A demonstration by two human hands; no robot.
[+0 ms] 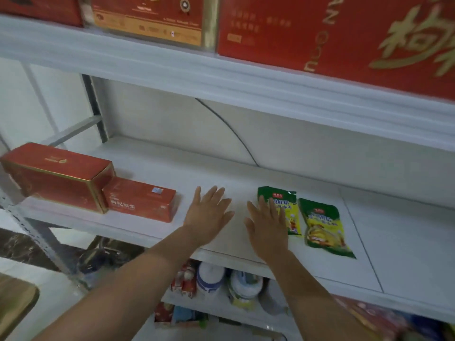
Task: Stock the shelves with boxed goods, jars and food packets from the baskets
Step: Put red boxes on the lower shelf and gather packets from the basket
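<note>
One long white shelf board [221, 168] at chest height. Several large red cardboard cartons with gold lettering [344, 38] sit on the board above it. Far left on my board is a red rectangular box with gold edging [54, 178], with a smaller orange-red box [140, 201] touching its right side. Right of centre, two flat packets lie side by side: the left green-and-yellow food packet [286, 205] and the right green-and-yellow food packet [322, 227]. My left hand [209, 215] is flat with fingers spread over bare board, holding nothing. My right hand [267, 227] is the same (fingertips overlapping the left packet's edge).
</note>
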